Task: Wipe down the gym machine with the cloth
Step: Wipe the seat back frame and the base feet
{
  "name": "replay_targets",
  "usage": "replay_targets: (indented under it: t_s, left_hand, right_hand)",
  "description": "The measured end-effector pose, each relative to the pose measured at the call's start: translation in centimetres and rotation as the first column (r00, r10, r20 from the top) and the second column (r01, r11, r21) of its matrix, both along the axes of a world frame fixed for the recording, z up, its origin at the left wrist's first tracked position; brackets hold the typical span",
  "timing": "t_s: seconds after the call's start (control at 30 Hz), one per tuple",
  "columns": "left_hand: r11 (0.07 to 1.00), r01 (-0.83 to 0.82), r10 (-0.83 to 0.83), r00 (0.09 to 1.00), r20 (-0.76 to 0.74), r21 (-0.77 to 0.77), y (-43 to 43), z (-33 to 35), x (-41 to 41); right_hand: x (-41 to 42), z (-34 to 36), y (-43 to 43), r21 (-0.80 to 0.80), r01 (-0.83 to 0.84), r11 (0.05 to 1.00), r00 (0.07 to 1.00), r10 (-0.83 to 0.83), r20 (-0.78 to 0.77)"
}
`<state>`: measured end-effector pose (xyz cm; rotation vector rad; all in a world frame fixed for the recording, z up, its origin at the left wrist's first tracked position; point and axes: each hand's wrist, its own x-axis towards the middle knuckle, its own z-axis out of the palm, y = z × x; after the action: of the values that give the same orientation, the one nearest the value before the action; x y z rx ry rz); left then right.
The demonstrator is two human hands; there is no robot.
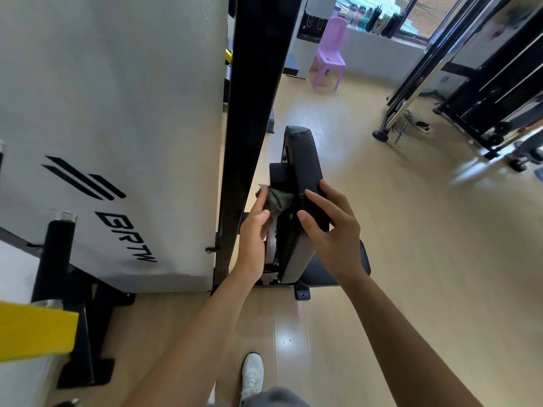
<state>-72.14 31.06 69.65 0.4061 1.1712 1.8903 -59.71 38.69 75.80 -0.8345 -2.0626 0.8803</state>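
Observation:
The gym machine has a white shroud [111, 118], a black upright post [255, 98] and a black padded backrest [302, 168] standing on edge in the middle. My left hand [254, 230] pinches a dark green cloth [277, 199] between thumb and fingers and holds it against the left side of the backrest, by its black bracket. My right hand [332, 227] grips the pad's right edge, thumb on the near face and fingers spread over the textured cover. The seat pad [363, 259] shows partly behind my right wrist.
A yellow bar [32, 330] and black weight peg [58, 254] stand at lower left. Another black rack [482, 92] fills the right rear. A purple plastic chair [330, 54] stands by the window ledge with several bottles. My white shoe [252, 377] is on the wooden floor.

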Motion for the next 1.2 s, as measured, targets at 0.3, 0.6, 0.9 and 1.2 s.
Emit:
replay_targets:
  t_s: [0.3,0.6,0.9,1.2]
  left_hand:
    - [0.999,0.004,-0.014,0.978,0.210,0.047,0.1,0.3,-0.8]
    - [0.993,-0.019,0.008,0.995,0.097,0.115,0.9,0.8,-1.6]
    - [0.995,0.099,-0.096,0.983,0.155,-0.011,0.3,-3.2,-1.2]
    - [0.979,0.126,-0.089,0.971,0.223,-0.158,1.2,-6.9,-1.2]
  right_hand:
    - [-0.1,0.1,-0.2,-0.032,0.009,0.999,1.000,-0.009,-0.008]
    - [-0.2,-0.3,0.0,-0.024,0.006,1.000,1.000,-0.006,-0.016]
    - [-0.3,-0.8,0.1,-0.011,0.017,1.000,1.000,-0.017,-0.022]
    - [-0.3,-0.8,0.1,-0.023,0.014,1.000,1.000,-0.014,-0.017]
